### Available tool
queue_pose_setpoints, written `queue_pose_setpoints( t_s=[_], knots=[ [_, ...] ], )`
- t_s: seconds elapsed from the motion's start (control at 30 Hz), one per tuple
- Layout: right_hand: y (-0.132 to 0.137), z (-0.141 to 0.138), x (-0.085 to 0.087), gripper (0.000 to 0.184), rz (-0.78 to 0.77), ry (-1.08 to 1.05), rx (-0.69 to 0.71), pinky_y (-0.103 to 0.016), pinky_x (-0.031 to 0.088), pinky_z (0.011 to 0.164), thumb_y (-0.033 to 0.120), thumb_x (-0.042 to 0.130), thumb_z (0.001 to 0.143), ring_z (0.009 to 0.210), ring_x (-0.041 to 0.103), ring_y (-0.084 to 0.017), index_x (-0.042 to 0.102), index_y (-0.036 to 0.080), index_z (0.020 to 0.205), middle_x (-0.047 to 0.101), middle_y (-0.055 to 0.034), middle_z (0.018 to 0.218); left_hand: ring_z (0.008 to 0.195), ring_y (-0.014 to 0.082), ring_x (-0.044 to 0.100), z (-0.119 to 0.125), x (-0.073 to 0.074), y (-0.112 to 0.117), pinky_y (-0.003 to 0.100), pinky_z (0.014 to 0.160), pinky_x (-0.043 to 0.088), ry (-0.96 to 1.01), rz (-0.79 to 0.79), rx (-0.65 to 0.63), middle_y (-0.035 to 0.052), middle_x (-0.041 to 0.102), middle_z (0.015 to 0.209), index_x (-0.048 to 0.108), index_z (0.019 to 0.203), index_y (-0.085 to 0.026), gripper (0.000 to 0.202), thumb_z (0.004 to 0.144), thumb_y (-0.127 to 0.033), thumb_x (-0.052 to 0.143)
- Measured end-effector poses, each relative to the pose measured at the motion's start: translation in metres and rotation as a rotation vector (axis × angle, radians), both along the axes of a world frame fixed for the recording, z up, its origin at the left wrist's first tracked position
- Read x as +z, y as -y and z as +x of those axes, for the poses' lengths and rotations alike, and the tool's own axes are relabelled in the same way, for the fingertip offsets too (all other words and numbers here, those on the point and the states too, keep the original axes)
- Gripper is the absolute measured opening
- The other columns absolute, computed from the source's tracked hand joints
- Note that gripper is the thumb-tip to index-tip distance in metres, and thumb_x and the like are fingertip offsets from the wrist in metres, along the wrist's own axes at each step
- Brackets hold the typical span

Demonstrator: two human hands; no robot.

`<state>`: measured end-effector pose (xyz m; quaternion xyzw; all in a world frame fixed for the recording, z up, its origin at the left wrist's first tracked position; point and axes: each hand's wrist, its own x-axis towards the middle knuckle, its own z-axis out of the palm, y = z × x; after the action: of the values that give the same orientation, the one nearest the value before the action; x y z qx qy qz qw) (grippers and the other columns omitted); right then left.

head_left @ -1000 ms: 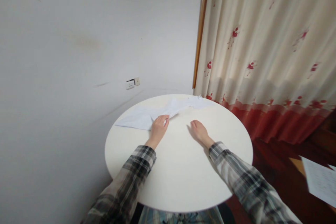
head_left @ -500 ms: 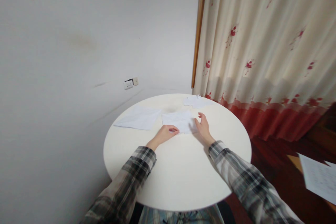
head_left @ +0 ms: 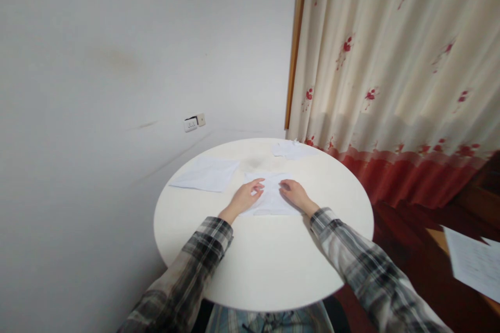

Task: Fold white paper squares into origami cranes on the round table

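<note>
A thin white sheet (head_left: 269,207), paper or cloth I cannot tell, lies flat on the round white table (head_left: 273,260) in front of me. My left hand (head_left: 246,195) rests over its left part, fingers and thumb apart. Over the right part is my right hand (head_left: 296,195), its fingers bent inward with a gap to the thumb. Neither hand visibly grips the sheet, and a strip of it shows between them. The undersides of both hands are hidden.
A larger white sheet or stack (head_left: 207,174) lies at the table's left. Crumpled white pieces (head_left: 291,150) sit at the far edge. Beyond are a wall with a socket (head_left: 190,124) and a floral curtain (head_left: 383,73). Printed paper (head_left: 474,265) is at lower right.
The middle sheet has come nearer to me. My left hand has loosened from its pinch at the sheet's near edge. My right hand has moved inward and down over the sheet.
</note>
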<state>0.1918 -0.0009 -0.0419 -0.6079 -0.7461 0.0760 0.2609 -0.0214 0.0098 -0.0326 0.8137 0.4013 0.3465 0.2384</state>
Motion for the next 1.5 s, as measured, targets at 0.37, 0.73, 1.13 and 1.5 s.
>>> queue_pose_setpoints(
  t_s=[0.37, 0.73, 1.13, 1.5],
  knots=[
    [0.0, 0.001, 0.002, 0.034, 0.008, -0.001, -0.004, -0.027, 0.035, 0.093, 0.026, 0.049, 0.079, 0.106, 0.053, -0.018, 0.057, 0.016, 0.11, 0.06, -0.0074, 0.114, 0.128, 0.0204, 0.033, 0.0, -0.004, 0.002, 0.039, 0.107, 0.02, -0.34, 0.06, -0.082, 0.0042, 0.043, 0.136, 0.05, 0.123, -0.025, 0.048, 0.079, -0.043, 0.051],
    [0.004, -0.001, 0.006, 0.029, 0.011, -0.001, -0.035, -0.027, 0.037, 0.088, 0.024, 0.048, 0.08, 0.099, 0.054, -0.018, 0.058, 0.016, 0.105, 0.062, -0.0074, 0.105, 0.102, 0.0182, 0.057, -0.001, 0.003, 0.001, 0.03, 0.095, 0.039, -0.173, 0.023, -0.006, 0.0037, 0.065, 0.109, 0.065, 0.102, -0.022, 0.029, 0.078, -0.032, 0.053],
    [0.003, -0.006, 0.002, 0.038, 0.016, 0.008, 0.228, -0.035, 0.032, 0.102, 0.016, 0.038, 0.083, 0.116, 0.047, -0.016, 0.055, 0.02, 0.116, 0.055, -0.0053, 0.124, 0.129, 0.0196, 0.032, -0.003, -0.014, -0.01, 0.033, 0.107, 0.021, -0.377, 0.064, 0.057, 0.0111, 0.04, 0.136, 0.05, 0.123, -0.014, 0.047, 0.083, -0.039, 0.044],
    [0.0, -0.003, -0.002, 0.035, 0.035, 0.003, 0.234, -0.034, 0.033, 0.103, 0.024, 0.045, 0.084, 0.117, 0.047, -0.017, 0.055, 0.017, 0.117, 0.055, -0.0074, 0.124, 0.131, 0.028, 0.026, -0.01, -0.015, -0.016, 0.039, 0.105, 0.022, -0.555, 0.046, 0.434, 0.022, 0.032, 0.139, 0.041, 0.126, -0.004, 0.061, 0.085, -0.048, 0.036]
  ],
)
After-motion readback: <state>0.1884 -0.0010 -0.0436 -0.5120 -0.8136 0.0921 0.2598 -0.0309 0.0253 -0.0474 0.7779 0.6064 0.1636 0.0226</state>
